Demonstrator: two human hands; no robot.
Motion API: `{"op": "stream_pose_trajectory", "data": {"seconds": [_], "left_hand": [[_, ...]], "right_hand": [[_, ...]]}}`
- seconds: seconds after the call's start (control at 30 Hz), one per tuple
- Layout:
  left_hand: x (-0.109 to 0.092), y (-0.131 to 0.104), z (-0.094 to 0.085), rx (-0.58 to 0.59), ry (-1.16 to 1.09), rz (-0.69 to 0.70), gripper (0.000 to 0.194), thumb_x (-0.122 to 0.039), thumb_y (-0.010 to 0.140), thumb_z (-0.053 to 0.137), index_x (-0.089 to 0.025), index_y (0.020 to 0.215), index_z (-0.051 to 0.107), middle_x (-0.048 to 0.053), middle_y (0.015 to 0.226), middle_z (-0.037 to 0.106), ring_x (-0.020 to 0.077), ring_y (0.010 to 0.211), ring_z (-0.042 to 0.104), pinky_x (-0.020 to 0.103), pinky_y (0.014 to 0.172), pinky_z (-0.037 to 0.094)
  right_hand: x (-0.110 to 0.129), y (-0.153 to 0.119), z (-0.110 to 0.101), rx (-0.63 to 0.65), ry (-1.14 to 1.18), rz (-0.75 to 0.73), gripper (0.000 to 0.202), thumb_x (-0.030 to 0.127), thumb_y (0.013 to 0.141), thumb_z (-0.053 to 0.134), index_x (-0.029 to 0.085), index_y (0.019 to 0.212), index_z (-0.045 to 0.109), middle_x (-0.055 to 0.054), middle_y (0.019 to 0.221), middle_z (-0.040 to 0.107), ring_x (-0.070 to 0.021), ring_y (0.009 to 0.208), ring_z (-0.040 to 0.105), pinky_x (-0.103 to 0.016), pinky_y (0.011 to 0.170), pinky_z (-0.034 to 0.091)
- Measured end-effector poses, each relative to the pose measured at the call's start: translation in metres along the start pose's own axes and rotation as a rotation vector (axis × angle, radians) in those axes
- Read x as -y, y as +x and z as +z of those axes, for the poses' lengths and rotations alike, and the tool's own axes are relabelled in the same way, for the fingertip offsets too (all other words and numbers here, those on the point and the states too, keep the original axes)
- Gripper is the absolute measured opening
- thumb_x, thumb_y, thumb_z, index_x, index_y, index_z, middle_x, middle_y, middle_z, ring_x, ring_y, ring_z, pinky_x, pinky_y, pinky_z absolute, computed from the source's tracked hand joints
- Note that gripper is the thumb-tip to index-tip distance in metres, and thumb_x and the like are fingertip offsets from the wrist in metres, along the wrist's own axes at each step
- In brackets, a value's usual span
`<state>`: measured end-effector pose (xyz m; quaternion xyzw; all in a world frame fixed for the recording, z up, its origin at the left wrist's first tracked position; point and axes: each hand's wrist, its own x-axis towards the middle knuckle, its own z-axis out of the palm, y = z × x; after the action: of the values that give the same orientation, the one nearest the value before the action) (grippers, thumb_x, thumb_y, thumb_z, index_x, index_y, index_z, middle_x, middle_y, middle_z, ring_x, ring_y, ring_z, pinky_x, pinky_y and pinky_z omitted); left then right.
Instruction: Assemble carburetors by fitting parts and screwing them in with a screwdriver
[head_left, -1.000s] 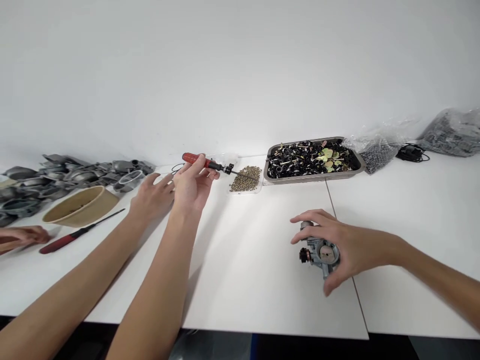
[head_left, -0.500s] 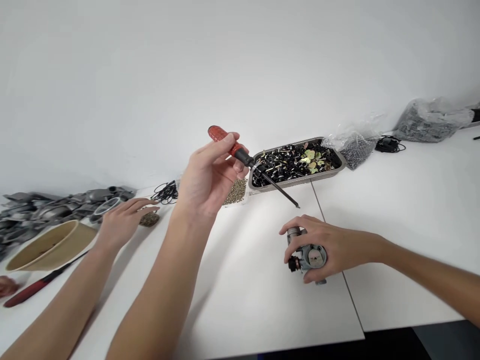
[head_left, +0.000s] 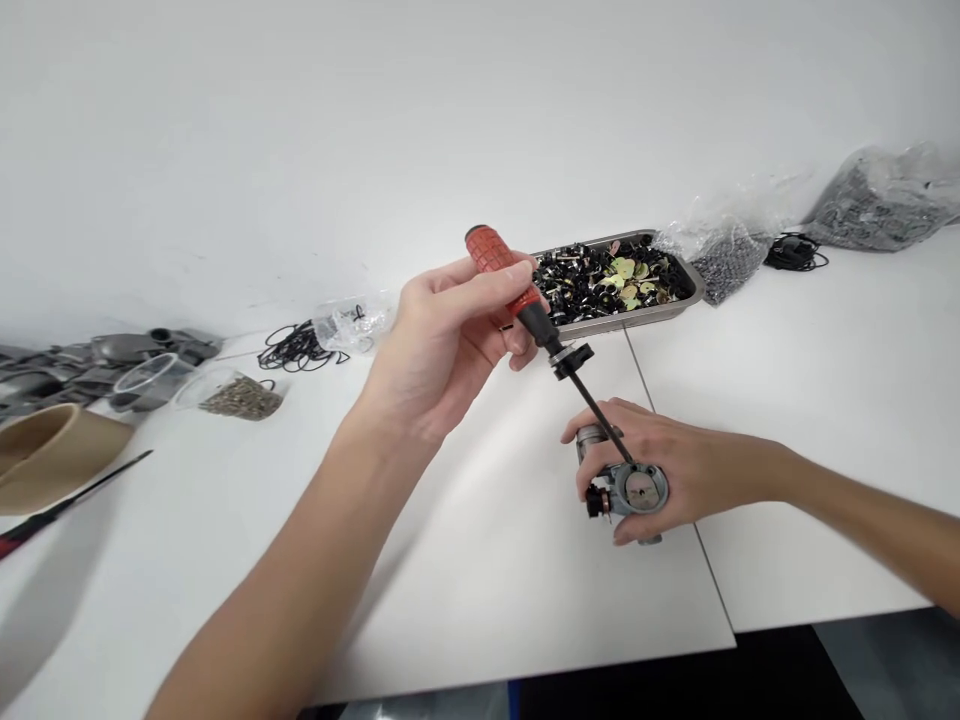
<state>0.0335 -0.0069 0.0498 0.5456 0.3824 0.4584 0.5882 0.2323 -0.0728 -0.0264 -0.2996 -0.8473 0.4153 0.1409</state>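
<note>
My left hand (head_left: 457, 330) is closed around the red handle of a screwdriver (head_left: 495, 255), which slants down to the right. Partway along, where the shaft leaves the handle, sits a small black part with a metal ring (head_left: 571, 360). The screwdriver's tip meets the top of a grey metal carburetor (head_left: 643, 490), by the rim of its round opening. Fingers of my right hand (head_left: 675, 465) wrap around this carburetor from the right and hold it on the white table. A black fitting (head_left: 598, 502) sticks out of its left side.
Behind my hands stands a metal tray (head_left: 652, 315) of black and gold parts. Right of it lie plastic bags (head_left: 731, 260) of small parts. To the left are a cup of small screws (head_left: 244, 398), black cords (head_left: 296, 347), a beige bowl (head_left: 97, 445) and another screwdriver (head_left: 75, 500).
My left hand has moved right and brought the screwdriver's tip down onto the carburetor. Another person's hand and arm at the left have gone out of view. My right hand keeps its hold.
</note>
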Motion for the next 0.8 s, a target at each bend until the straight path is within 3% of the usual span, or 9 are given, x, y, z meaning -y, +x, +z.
{"op": "stream_pose_trajectory", "data": {"seconds": [0.17,0.8], "left_hand": [[0.004,-0.005,0.007,0.027,0.05,0.018,0.007,-0.021,0.076,0.067,-0.015,0.078,0.064,0.001,0.066,0.059,0.007,0.046,0.049,0.02,0.042,0.039],[0.012,-0.007,0.012,0.127,0.065,-0.008,0.005,-0.017,0.078,0.067,-0.013,0.081,0.066,0.001,0.068,0.058,0.0068,0.049,0.054,0.019,0.039,0.04]], "right_hand": [[-0.005,0.0,0.002,-0.012,-0.003,-0.03,0.035,0.044,0.08,0.076,0.027,0.108,0.065,-0.005,0.135,0.04,-0.0219,0.129,0.039,-0.039,0.113,0.034],[-0.001,0.001,-0.001,0.0,-0.031,-0.026,0.036,0.042,0.079,0.077,0.026,0.108,0.065,-0.005,0.133,0.042,-0.0209,0.126,0.041,-0.039,0.115,0.032]]}}
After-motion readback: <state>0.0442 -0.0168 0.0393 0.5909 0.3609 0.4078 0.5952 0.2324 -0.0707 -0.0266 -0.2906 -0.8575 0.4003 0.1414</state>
